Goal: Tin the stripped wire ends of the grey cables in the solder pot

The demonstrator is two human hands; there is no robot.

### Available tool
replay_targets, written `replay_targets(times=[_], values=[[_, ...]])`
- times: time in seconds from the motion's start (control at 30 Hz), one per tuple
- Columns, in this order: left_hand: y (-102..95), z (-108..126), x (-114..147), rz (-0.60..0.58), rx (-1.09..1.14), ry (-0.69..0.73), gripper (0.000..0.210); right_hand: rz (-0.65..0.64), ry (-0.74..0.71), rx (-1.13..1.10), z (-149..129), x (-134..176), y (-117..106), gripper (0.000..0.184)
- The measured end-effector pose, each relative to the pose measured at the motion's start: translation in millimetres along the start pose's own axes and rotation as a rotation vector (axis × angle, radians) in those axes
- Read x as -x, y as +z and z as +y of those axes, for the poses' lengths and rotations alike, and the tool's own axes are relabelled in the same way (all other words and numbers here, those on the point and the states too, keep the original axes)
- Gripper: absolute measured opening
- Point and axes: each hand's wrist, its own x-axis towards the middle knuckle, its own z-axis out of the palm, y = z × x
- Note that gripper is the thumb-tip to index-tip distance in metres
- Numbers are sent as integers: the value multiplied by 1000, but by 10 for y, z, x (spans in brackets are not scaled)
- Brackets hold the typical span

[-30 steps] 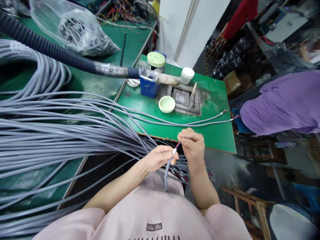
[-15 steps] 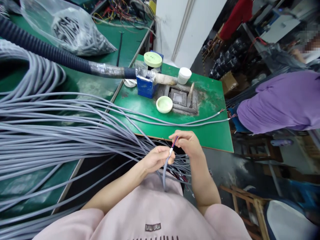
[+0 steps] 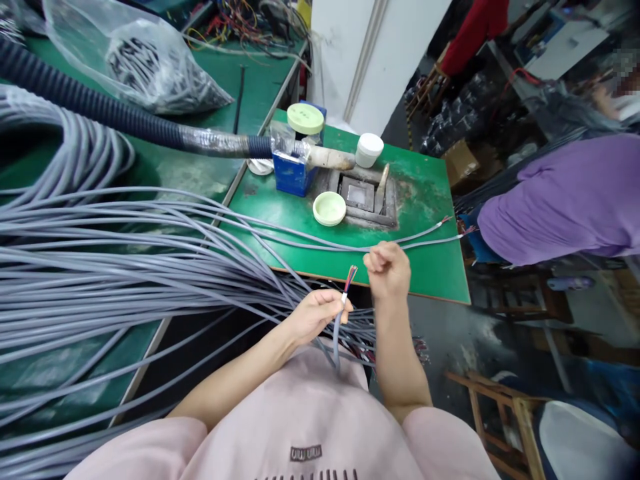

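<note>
My left hand (image 3: 317, 315) pinches a grey cable (image 3: 337, 343) just below its white-banded end. Red, blue and dark wires (image 3: 351, 277) fan out from that end and point upward. To the right of the wires, apart from them, my right hand (image 3: 389, 270) is raised with its fingers curled closed; whether anything is inside them is hidden. Behind it, two more grey cables (image 3: 320, 243) lie across the green board (image 3: 430, 267), their wire ends bared at the right. A thick bundle of grey cables (image 3: 125, 273) spreads to the left.
On the board stand a solder-pot-like square well (image 3: 359, 195) with a flat stick (image 3: 383, 183), a pale green dish (image 3: 329, 209), a white tub (image 3: 369, 150) and a blue holder (image 3: 291, 175) carrying a black hose (image 3: 125, 113). A person in purple (image 3: 565, 193) is at the right.
My right hand has left the wire ends, moving up and right, and its fingers have curled in. The wires now stand free and straighter. My left hand keeps its pinch.
</note>
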Motion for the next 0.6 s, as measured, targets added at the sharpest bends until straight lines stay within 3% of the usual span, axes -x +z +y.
replay_targets(times=[0.13, 0.23, 0.3, 0.43, 0.53, 0.6], values=[[-4, -17, -15, 98, -49, 44, 41, -137, 37, 363, -118, 60, -148, 12], [-10, -40, -36, 101, -82, 63, 40, -285, 81, 626, -160, 224, -99, 12], [-12, -54, -41, 91, -109, 74, 39, -311, 62, 693, -154, 306, -21, 14], [-19, -79, -27, 103, -129, 77, 39, -245, -42, 698, -73, 263, 35, 26], [-35, -93, -9, 105, -137, 67, 40, -11, -74, 590, -33, 97, -71, 28], [-46, -95, -3, 115, -136, 57, 42, 57, -66, 565, -58, 19, -152, 28]])
